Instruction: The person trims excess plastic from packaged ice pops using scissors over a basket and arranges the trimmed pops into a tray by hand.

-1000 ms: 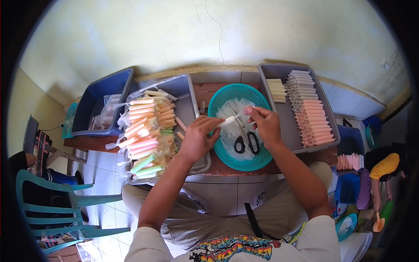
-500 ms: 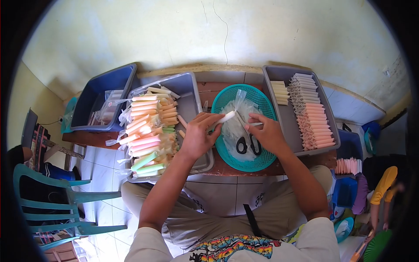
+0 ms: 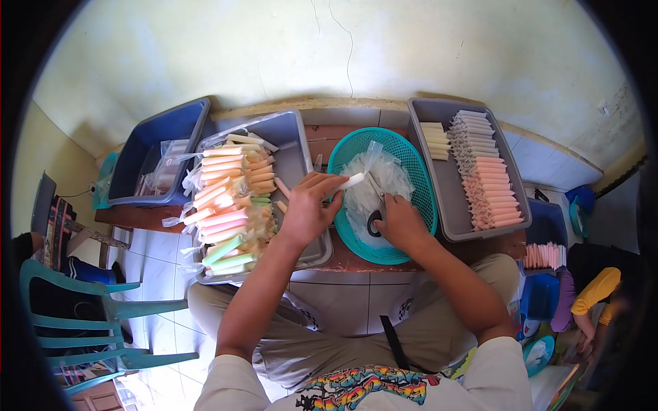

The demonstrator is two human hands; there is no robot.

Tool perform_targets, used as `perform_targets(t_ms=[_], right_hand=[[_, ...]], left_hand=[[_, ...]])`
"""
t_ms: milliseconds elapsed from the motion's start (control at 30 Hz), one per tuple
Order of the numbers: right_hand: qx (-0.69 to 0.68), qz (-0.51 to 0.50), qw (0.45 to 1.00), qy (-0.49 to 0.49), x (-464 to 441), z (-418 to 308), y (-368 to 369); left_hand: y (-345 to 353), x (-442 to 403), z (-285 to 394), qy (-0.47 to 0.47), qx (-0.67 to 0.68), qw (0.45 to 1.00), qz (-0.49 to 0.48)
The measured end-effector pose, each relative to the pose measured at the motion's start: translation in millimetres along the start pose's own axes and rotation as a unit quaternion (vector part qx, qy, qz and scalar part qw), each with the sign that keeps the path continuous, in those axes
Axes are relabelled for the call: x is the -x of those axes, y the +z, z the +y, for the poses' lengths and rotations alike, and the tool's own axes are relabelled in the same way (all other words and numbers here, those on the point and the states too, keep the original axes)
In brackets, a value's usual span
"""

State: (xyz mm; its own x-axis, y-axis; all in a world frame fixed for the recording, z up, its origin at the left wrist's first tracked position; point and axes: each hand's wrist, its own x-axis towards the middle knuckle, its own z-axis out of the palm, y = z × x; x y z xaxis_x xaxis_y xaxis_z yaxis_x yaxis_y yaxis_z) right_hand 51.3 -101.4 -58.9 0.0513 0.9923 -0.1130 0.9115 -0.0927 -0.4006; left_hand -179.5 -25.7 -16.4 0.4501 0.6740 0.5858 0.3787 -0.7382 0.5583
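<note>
The scene was viewed by one wide, head-worn camera, pointed forward and down; the hands (image 3: pixel 310 204) were framed close, mid-view, with the worktop (image 3: pixel 324 140) seen from above and the wall (image 3: pixel 274 55) faced beyond.

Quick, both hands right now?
Left hand: closed, holding a white tube.
Right hand: at the black-handled scissors; cannot tell whether its grip is closed.

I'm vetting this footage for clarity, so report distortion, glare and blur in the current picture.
Head view: dark rounded borders, wall bowed along its base; head view: floor tiles washed out at left; head view: co-worker's yellow sleeve soft at right, left hand and right hand fairly sharp.
</note>
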Motion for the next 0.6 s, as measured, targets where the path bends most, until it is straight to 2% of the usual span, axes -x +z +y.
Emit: perform_targets(t_ms=[233, 433, 600], right_hand=[[0.006, 0.026, 1.000, -0.007, -6.0, 3.2, 9.8], [-0.034, 0.024, 0.999, -0.016, -5.4, 10.1, -1.3], [-0.073, 0.067, 0.994, -0.047, 0.0, 17.9, -6.7]], left_hand=[[1.6, 1.8, -1.4, 0.005, 0.005, 1.000, -0.016], [-0.4, 2.0, -0.9, 0.014, -0.010, 1.000, -0.009], [-1.3, 1.4, -2.2, 0.011, -0.016, 1.000, -0.001]])
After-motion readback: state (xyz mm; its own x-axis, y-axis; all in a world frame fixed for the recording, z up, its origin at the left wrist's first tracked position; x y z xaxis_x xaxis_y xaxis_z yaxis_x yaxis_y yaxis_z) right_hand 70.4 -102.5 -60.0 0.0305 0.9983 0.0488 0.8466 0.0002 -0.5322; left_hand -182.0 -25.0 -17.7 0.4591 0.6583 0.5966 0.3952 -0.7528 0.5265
